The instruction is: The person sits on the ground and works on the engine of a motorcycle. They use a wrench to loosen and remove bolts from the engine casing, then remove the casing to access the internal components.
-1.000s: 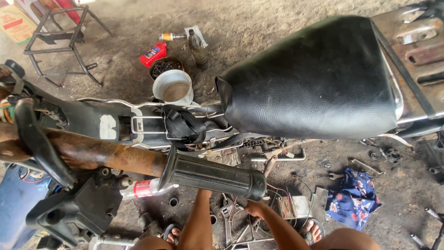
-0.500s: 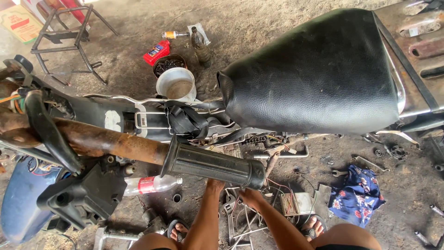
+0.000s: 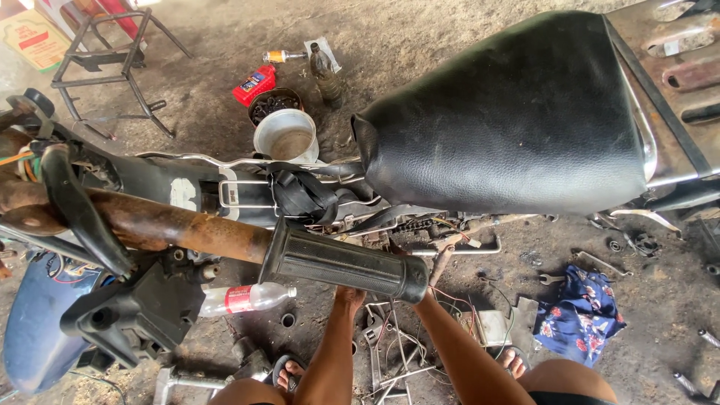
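Forearms reach up from the bottom edge toward the stripped motorcycle's underside, and both hands vanish behind the ribbed black rubber handlebar grip [image 3: 345, 264] on its rusty brown steel bar [image 3: 161, 225]. Only the left hand [image 3: 349, 295] shows at the wrist, just under the grip; the right hand [image 3: 424, 297] is hidden beside the grip's end cap (whether either is clenched or released cannot be told). Just beyond them lies the exposed tangle of wires and metal frame parts [image 3: 420, 229] beneath the broad black vinyl seat [image 3: 510, 120]. A clear plastic bottle with a red label [image 3: 244, 298] lies on the dirt floor [image 3: 420, 45], near the left forearm. A blue floral cloth [image 3: 581, 311] lies to the right.
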